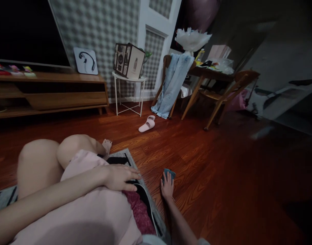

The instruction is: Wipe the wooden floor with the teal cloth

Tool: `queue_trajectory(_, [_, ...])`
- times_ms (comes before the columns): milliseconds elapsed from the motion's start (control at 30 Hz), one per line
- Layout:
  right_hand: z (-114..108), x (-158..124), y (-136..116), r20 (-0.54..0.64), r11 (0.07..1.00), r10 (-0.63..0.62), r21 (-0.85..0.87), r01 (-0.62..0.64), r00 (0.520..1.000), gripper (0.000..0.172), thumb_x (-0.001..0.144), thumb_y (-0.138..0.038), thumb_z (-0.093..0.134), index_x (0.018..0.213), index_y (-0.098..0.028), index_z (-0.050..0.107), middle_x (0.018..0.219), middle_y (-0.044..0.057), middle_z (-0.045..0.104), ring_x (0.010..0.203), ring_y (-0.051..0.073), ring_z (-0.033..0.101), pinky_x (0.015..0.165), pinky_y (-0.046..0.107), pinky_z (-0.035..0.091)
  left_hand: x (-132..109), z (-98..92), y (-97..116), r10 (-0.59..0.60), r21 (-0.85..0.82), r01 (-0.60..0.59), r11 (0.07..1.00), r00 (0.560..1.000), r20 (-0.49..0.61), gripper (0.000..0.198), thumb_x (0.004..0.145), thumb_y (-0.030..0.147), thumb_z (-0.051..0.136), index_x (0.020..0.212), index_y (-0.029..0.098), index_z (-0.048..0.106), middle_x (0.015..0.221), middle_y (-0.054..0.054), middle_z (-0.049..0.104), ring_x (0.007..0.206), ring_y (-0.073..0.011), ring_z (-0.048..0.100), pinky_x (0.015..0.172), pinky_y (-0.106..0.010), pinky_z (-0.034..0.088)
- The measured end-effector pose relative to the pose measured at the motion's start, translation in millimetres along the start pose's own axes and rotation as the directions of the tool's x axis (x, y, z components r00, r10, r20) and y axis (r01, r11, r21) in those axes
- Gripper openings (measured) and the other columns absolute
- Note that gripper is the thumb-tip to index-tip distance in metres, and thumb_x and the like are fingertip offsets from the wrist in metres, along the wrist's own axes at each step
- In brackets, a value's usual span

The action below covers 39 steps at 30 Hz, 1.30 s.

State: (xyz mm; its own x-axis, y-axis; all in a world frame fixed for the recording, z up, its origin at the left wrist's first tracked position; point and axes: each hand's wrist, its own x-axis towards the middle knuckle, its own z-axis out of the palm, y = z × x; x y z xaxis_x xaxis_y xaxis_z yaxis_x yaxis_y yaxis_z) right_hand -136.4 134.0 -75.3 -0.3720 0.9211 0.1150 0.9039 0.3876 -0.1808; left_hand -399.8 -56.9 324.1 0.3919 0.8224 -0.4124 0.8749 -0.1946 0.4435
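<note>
My left hand (121,177) lies palm down over a pale pink cushion or piece of fabric (107,211) on my lap, its fingers stretched out and loosely apart. Close to those fingertips are a dark red crumpled fabric (140,211) and a black thing with a white edge, which I cannot make out. Off to the right, my right hand (167,187) reaches down to the wooden floor (196,170). Its fingers are spread flat on a small blue-green cloth (173,174), covering part of it.
A grey and black rug (129,158) lies under my legs. Ahead on the floor is a pink slipper (146,126). Farther back stand a wooden TV cabinet (69,100), a white side table (116,92) with a box, jeans (171,85) over a chair, and a cluttered table (207,72).
</note>
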Motion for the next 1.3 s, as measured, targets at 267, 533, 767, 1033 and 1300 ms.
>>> queue_trajectory(267, [3.1,-30.6,26.3,-0.084,0.984,0.180,0.002,-0.181,0.980,0.065,0.098,-0.046,0.017,0.152,-0.017,0.038,0.164,0.012,0.024,0.151,0.025,0.018,0.119,0.050,0.016,0.2,-2.8,5.3,-0.030,0.009,0.030,1.000,0.999,0.023,0.055,0.098,0.052,0.049,0.147,0.026,0.050,0.156,-0.010,0.040,0.139,-0.0311,0.044,0.113,-0.041,0.033])
queue_trajectory(533, [16.0,-50.2,-39.9,-0.046,0.993,-0.105,0.041,0.107,0.993,0.057,0.100,-0.044,0.023,0.152,-0.026,0.038,0.163,0.007,0.029,0.151,0.021,0.017,0.120,0.048,0.015,0.4,-1.7,2.9,-0.001,0.011,0.001,1.000,1.000,0.020,0.055,0.098,0.052,0.047,0.146,0.025,0.050,0.157,-0.010,0.039,0.138,-0.0314,0.045,0.112,-0.042,0.034])
queue_trajectory(767, [4.2,-20.4,4.5,-0.027,0.998,-0.050,0.028,0.051,0.998,0.059,0.099,-0.045,0.020,0.151,-0.025,0.040,0.162,0.006,0.030,0.151,0.020,0.019,0.120,0.045,0.016,0.8,0.6,-2.0,0.022,-0.025,-0.023,0.999,1.000,-0.018,0.056,0.096,0.053,0.049,0.144,0.025,0.054,0.156,-0.009,0.040,0.137,-0.0320,0.046,0.111,-0.041,0.035])
queue_trajectory(1033, [0.3,-40.4,34.2,-0.102,0.980,0.201,0.017,-0.200,0.974,0.067,0.097,-0.048,0.014,0.150,-0.017,0.042,0.162,0.012,0.028,0.150,0.026,0.019,0.119,0.051,0.018,1.4,-1.2,2.3,-0.007,-0.017,0.007,1.000,1.000,0.010,0.057,0.097,0.052,0.050,0.146,0.024,0.051,0.155,-0.011,0.041,0.138,-0.0322,0.045,0.112,-0.044,0.034])
queue_trajectory(1300, [15.8,-50.3,-30.5,-0.027,0.996,-0.079,0.033,0.079,0.997,0.059,0.099,-0.047,0.024,0.152,-0.026,0.039,0.163,0.007,0.029,0.151,0.022,0.017,0.120,0.048,0.016,1.1,-1.3,1.3,0.013,-0.002,-0.013,1.000,1.000,0.018,0.055,0.097,0.051,0.048,0.145,0.024,0.052,0.156,-0.010,0.040,0.138,-0.0299,0.045,0.112,-0.040,0.034])
